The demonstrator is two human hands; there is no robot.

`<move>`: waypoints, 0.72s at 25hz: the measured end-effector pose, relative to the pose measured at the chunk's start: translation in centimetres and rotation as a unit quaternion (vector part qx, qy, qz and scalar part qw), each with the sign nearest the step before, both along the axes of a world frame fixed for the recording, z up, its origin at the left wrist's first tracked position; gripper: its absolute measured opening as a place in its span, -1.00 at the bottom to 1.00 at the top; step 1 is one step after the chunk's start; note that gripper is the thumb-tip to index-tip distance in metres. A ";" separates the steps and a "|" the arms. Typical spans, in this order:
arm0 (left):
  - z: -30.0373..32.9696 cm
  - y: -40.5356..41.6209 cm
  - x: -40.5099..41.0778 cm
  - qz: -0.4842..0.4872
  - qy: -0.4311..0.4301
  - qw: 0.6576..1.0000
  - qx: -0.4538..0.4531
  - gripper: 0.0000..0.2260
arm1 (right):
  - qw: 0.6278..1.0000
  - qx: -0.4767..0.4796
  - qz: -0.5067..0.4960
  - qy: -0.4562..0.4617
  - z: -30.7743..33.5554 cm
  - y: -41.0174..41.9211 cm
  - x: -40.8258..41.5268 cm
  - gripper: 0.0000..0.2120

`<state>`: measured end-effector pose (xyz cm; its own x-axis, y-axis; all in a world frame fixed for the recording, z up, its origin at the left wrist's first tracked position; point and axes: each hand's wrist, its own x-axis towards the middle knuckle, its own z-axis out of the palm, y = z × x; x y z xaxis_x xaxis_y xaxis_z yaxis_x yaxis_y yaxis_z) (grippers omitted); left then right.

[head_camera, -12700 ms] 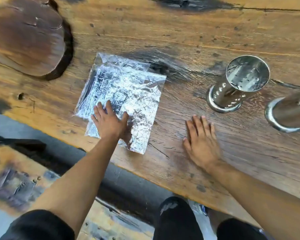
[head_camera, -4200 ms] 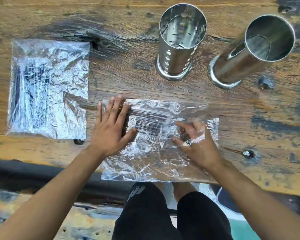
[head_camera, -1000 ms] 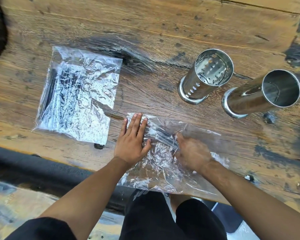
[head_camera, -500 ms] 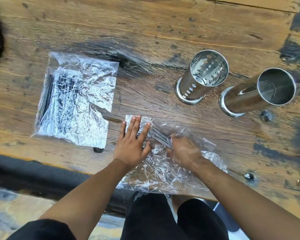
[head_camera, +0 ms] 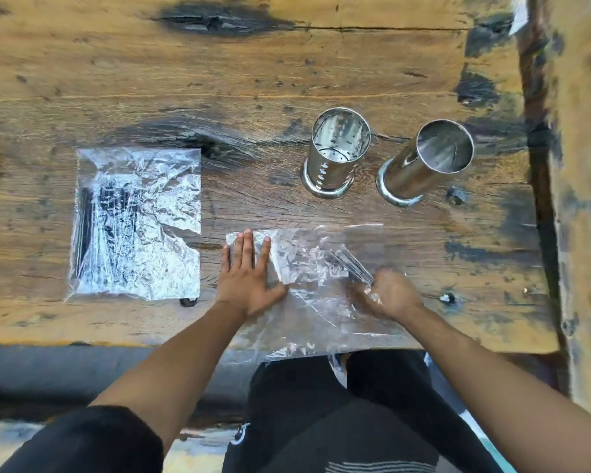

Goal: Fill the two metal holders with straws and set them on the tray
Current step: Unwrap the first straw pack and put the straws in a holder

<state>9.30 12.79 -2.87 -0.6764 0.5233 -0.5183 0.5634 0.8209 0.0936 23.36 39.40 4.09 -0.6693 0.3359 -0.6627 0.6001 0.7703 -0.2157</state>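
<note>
Two empty metal holders stand upright on the wooden table: a perforated holder (head_camera: pixel 335 155) and a plain holder (head_camera: pixel 423 162) to its right. A clear plastic bag (head_camera: pixel 314 302) lies at the table's near edge. My left hand (head_camera: pixel 248 274) presses flat on the bag's left end, fingers spread. My right hand (head_camera: pixel 388 295) is closed around a bundle of dark straws (head_camera: pixel 350 264) that sticks out up and to the left, inside or at the mouth of the bag. A second clear bag with black straws (head_camera: pixel 133 223) lies at the left. No tray is in view.
The wooden table (head_camera: pixel 253 80) has dark burnt patches and cracks. Its right edge (head_camera: pixel 546 233) runs close to the plain holder, with another wooden surface beyond. My legs in black trousers are below the near edge.
My right hand has slid right along the near bag and closed on the straw bundle, drawing it rightward. My left hand stays flat on the bag. The view has shifted.
</note>
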 end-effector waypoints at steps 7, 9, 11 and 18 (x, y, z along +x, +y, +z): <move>2.5 1.1 0.3 0.166 -0.026 0.982 -0.084 0.01 | 0.982 -0.012 -0.186 0.041 1.5 3.5 1.3 -0.47; 3.4 1.6 0.3 0.203 -0.036 0.972 -0.113 -0.09 | 0.970 -0.011 -0.229 0.082 2.4 4.1 0.7 -0.54; 4.0 2.1 0.4 0.200 -0.041 0.969 -0.136 -0.23 | 0.949 -0.030 -0.270 0.161 3.7 5.2 -0.3 -0.59; 5.2 4.8 -0.3 0.212 -0.069 0.956 -0.193 -0.39 | 0.763 -0.183 -0.484 0.388 11.0 10.9 -6.4 -0.65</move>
